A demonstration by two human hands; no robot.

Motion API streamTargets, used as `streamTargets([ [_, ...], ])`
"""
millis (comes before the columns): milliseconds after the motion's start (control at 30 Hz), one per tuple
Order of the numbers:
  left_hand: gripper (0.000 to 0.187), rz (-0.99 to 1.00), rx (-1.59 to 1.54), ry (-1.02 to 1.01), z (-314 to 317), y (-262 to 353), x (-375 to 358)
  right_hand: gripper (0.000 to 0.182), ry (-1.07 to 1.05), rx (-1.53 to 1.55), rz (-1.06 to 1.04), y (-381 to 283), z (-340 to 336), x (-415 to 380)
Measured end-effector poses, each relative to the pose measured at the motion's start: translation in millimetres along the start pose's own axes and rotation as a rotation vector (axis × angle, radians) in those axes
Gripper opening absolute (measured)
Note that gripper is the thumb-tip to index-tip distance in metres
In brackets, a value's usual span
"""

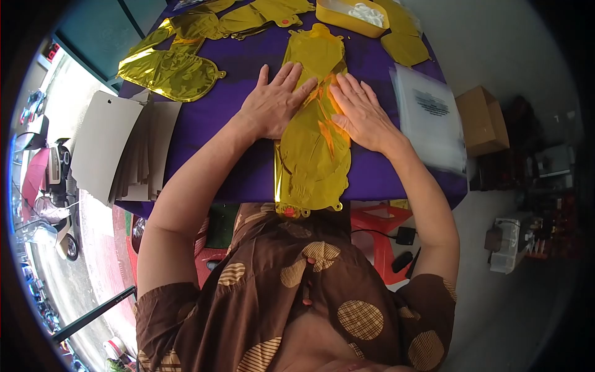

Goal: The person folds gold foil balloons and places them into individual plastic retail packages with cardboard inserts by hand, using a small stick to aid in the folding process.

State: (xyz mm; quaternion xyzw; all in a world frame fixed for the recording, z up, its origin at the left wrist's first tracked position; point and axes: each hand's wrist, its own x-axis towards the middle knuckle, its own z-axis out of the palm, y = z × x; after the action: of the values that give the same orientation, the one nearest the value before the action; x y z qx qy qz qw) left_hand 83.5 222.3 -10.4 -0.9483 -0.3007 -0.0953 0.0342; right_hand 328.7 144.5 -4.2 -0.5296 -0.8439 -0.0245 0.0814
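A flat gold foil balloon lies lengthwise on the purple-covered table, its near end reaching over the front edge. My left hand rests flat on its left side, fingers stretched out. On the right side, my right hand lies palm down, its fingertips pressing the foil. Neither hand grips anything. Creases run through the foil between the hands, and a small red spot shows at the near end.
More gold foil balloons lie at the back left. A yellow tub with white material stands at the back. Grey-white cards sit at the left edge, clear plastic bags at the right. Beyond them is a cardboard box.
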Motion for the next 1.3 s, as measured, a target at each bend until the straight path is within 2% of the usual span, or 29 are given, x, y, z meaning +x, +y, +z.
streamTargets([
  [333,0.107,0.01,0.004,0.008,4,-2,0,0.072,-0.044,-0.061,0.016,-3,-1,1],
  [633,0.106,0.011,0.107,-0.032,3,-2,1,0.092,-0.086,-0.068,0.008,-14,-8,4],
  [767,0.108,-0.015,0.078,-0.081,-7,3,1,0.089,-0.077,-0.047,0.005,-14,-6,2],
  [833,0.111,-0.018,0.075,-0.054,-5,3,1,0.084,-0.076,-0.04,0.008,-17,-9,2],
  [933,0.126,-0.027,-0.018,0.021,0,4,-1,0.087,-0.049,-0.029,-0.014,-15,-8,4],
  [1033,0.14,-0.041,0.02,0.064,5,5,0,0.09,-0.031,-0.043,-0.031,-15,-8,3],
  [1233,0.141,-0.03,-0.01,0.072,6,3,-1,0.095,-0.044,-0.056,-0.019,-16,-8,4],
  [1300,0.133,0.033,-0.093,0.084,2,-1,-3,0.098,-0.093,-0.036,0.043,-22,-12,5],
])
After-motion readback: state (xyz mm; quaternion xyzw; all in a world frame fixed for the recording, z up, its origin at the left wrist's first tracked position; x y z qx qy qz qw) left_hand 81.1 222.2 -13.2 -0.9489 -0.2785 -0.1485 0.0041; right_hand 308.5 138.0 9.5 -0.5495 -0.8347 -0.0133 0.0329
